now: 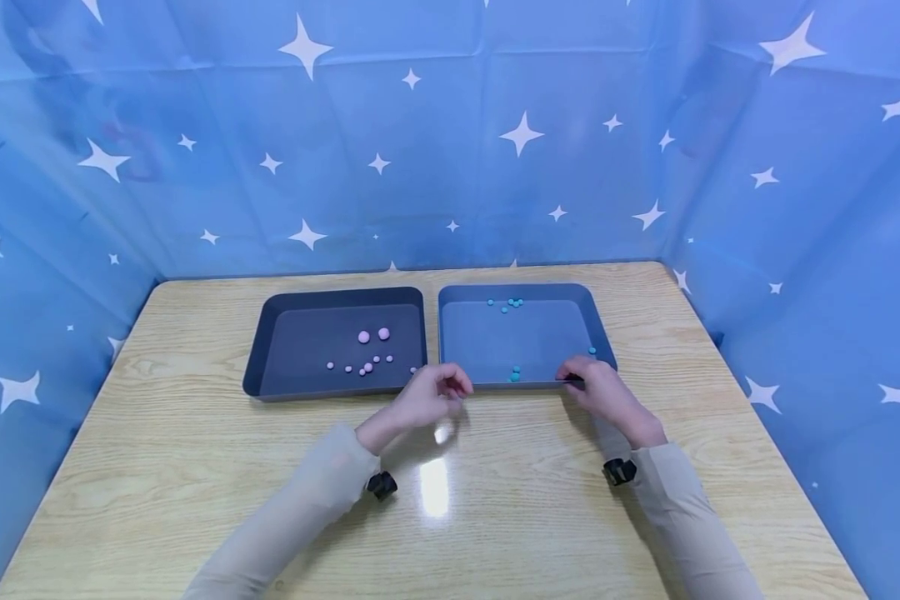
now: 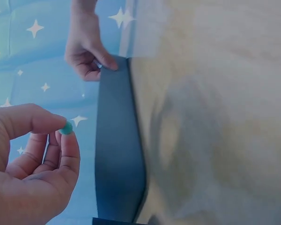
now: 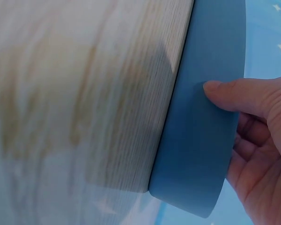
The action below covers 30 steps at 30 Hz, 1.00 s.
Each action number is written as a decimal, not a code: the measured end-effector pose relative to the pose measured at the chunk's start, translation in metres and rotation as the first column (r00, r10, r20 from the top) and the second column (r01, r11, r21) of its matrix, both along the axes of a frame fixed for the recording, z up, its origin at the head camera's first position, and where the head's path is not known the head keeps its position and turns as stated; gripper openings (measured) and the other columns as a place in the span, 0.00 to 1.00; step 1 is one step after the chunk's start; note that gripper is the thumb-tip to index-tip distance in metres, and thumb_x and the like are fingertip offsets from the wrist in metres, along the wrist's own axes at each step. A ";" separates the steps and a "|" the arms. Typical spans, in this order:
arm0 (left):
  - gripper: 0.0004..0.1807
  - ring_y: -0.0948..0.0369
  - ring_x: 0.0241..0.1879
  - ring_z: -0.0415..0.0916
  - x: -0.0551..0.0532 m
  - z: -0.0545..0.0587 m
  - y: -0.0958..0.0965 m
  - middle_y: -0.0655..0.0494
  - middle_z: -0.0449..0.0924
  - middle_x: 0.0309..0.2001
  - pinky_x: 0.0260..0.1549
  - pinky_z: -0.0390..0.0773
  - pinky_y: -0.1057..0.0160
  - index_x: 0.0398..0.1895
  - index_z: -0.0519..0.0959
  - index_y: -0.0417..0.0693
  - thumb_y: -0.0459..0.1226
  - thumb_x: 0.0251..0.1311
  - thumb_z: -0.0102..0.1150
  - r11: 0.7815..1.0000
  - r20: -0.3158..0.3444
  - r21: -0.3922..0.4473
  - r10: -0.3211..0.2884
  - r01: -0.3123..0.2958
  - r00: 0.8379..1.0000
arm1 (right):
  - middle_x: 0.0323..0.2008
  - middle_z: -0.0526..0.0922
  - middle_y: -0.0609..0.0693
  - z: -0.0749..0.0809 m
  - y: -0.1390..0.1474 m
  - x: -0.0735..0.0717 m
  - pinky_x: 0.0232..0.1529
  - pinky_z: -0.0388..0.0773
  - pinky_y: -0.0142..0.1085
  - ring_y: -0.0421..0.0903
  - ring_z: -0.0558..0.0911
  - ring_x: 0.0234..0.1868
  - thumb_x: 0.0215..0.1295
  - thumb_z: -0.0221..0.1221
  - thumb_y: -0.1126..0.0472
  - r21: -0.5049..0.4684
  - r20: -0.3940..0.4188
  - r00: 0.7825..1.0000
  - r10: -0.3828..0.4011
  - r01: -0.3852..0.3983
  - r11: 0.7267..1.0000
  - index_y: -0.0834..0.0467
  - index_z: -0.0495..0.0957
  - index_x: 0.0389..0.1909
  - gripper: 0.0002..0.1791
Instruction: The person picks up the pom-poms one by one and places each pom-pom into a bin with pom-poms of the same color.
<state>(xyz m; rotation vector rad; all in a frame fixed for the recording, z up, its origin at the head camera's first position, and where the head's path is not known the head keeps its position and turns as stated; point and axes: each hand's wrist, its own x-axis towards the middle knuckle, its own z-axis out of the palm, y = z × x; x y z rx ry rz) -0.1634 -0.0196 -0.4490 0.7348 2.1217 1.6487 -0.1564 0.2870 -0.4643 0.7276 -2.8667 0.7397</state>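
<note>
Between thumb and fingertip, my left hand (image 1: 429, 395) pinches a small teal ball (image 2: 66, 128), held near the front left corner of the blue tray (image 1: 517, 335). At that tray's front right, my right hand (image 1: 598, 385) grips the near wall, thumb outside on the wall (image 3: 196, 140) and fingers curled over to the inside. Several small teal balls (image 1: 516, 374) lie in the blue tray, some along its back wall, some near the front and one by the right wall.
A dark tray (image 1: 285, 342) stands left of the blue one, a narrow gap between them. It holds several small pink balls and two larger pink balls (image 1: 384, 333). Both stand on a wooden table (image 1: 157, 467), with a blue star-patterned curtain (image 1: 450, 167) behind and at the sides.
</note>
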 end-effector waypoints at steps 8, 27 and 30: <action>0.11 0.47 0.39 0.74 -0.018 0.011 0.008 0.35 0.75 0.37 0.38 0.75 0.67 0.36 0.75 0.29 0.17 0.47 0.51 0.997 0.027 0.067 0.034 -0.036 0.999 | 0.32 0.81 0.53 0.000 0.000 0.001 0.38 0.79 0.45 0.51 0.80 0.36 0.51 0.62 0.77 -0.002 0.011 1.000 -0.007 0.007 1.000 0.62 0.80 0.31 0.09; 0.10 0.43 0.42 0.73 -0.062 0.026 0.043 0.39 0.77 0.37 0.37 0.77 0.68 0.37 0.75 0.29 0.17 0.51 0.51 0.951 0.141 0.214 0.194 -0.221 0.971 | 0.31 0.81 0.53 0.001 0.000 0.001 0.38 0.79 0.45 0.51 0.80 0.36 0.51 0.62 0.77 -0.001 -0.010 1.000 0.002 -0.002 1.000 0.62 0.79 0.30 0.08; 0.11 0.42 0.45 0.73 -0.068 0.028 0.048 0.48 0.78 0.36 0.40 0.77 0.66 0.38 0.76 0.30 0.17 0.52 0.52 0.945 0.159 0.216 0.213 -0.245 0.964 | 0.31 0.81 0.53 0.001 -0.001 0.001 0.38 0.79 0.45 0.51 0.80 0.36 0.51 0.62 0.77 0.000 -0.008 1.000 0.002 -0.002 1.000 0.63 0.79 0.30 0.09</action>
